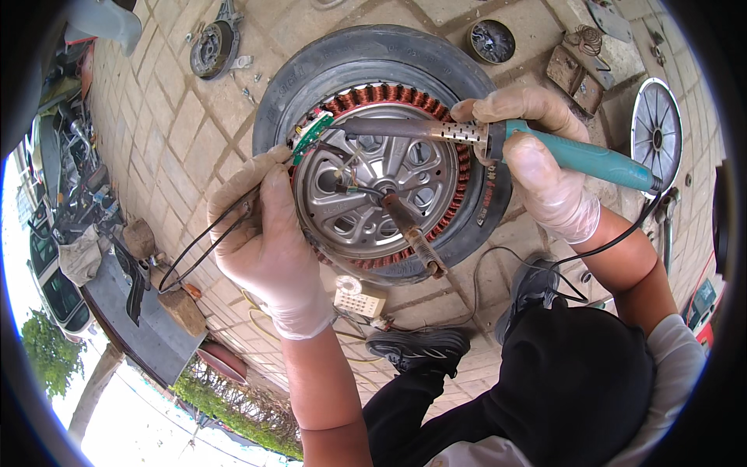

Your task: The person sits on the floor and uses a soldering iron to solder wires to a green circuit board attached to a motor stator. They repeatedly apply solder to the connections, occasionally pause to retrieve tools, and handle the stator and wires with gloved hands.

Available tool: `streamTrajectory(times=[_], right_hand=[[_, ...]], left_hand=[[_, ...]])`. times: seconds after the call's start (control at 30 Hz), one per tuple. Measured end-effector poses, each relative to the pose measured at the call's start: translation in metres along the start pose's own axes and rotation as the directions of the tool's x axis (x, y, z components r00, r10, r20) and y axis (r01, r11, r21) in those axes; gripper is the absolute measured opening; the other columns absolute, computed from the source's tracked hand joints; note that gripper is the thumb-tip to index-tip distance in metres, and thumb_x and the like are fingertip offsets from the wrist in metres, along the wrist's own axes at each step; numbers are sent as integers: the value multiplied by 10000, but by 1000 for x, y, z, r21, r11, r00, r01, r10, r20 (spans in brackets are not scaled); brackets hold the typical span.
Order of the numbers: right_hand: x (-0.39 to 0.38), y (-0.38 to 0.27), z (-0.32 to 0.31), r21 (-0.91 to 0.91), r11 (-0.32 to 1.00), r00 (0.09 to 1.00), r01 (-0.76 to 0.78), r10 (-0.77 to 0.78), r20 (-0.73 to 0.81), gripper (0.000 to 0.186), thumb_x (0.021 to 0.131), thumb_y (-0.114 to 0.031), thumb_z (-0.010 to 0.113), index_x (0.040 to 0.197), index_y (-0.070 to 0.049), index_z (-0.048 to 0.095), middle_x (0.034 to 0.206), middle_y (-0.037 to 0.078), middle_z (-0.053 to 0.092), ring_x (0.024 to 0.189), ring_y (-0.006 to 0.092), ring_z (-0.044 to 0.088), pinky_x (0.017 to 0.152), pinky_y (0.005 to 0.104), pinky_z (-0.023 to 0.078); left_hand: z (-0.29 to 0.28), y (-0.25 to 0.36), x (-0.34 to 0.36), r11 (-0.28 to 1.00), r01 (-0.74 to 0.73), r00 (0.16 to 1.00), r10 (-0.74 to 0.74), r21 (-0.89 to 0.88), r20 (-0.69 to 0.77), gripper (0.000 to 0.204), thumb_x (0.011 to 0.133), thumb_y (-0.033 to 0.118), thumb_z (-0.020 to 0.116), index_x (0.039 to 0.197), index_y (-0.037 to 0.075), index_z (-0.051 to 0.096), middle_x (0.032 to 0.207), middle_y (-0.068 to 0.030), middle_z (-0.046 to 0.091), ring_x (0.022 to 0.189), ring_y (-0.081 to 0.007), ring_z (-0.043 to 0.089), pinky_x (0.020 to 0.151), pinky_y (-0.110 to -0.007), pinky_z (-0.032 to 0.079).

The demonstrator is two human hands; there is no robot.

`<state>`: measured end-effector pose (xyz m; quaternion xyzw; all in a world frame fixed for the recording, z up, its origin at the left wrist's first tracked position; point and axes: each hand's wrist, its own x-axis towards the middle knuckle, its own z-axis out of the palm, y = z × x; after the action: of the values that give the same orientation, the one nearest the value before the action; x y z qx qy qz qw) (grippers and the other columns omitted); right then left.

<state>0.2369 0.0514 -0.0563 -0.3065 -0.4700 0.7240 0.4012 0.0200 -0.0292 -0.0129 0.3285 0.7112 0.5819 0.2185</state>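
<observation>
My right hand [541, 156] is wrapped round the teal handle of a soldering iron [591, 158]. The iron's long dark barrel points left over a wheel hub motor, and its tip is close to a small green circuit board [313, 138]. At the board's lower end, my left hand [261, 241] pinches it between thumb and finger; a black wire [191, 247] loops out from that hand. Both hands wear thin whitish gloves. Copper windings [412, 96] ring the motor's grey metal hub [323, 204], inside a black tyre [284, 86]. A rusty threaded axle [412, 233] stands up from the centre.
A round metal cover [656, 128] lies at the right. Beyond the tyre are a tin [492, 41], a rusty metal box [573, 82] and a round metal part [214, 48]. A cream block with holes [359, 298] sits near my shoes [420, 346]. Stone blocks [183, 311] and scrap lie left.
</observation>
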Motion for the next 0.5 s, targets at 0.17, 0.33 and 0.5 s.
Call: streamTrajectory(times=[0.17, 0.33, 0.5], right_hand=[[-1, 2, -1, 11, 1000, 1000, 9, -9, -2, 252, 879, -110, 668, 1108, -16, 624, 1106, 60, 640, 1034, 113, 574, 933, 274, 456], [-1, 3, -1, 1, 1000, 1000, 14, -14, 2, 259, 878, -119, 678, 1108, -14, 623, 1102, 55, 639, 1032, 111, 572, 930, 273, 459], [-2, 4, -1, 16, 1000, 1000, 15, -15, -6, 258, 879, -113, 675, 1110, -13, 620, 1099, 54, 639, 1025, 108, 574, 927, 272, 461]], left_hand=[[-1, 0, 0, 999, 35, 999, -34, 31, -10, 121, 885, -71, 583, 1003, -50, 571, 1000, -216, 672, 933, -198, 651, 865, -303, 529], [-1, 1, 0, 1000, 24, 1000, -24, 18, 2, 120, 884, -70, 584, 1002, -47, 572, 1007, -214, 670, 930, -194, 649, 863, -302, 529], [-1, 1, 0, 1000, 21, 1000, -21, 21, 11, 121, 884, -70, 584, 1002, -44, 573, 1018, -211, 667, 928, -192, 646, 861, -301, 529]])
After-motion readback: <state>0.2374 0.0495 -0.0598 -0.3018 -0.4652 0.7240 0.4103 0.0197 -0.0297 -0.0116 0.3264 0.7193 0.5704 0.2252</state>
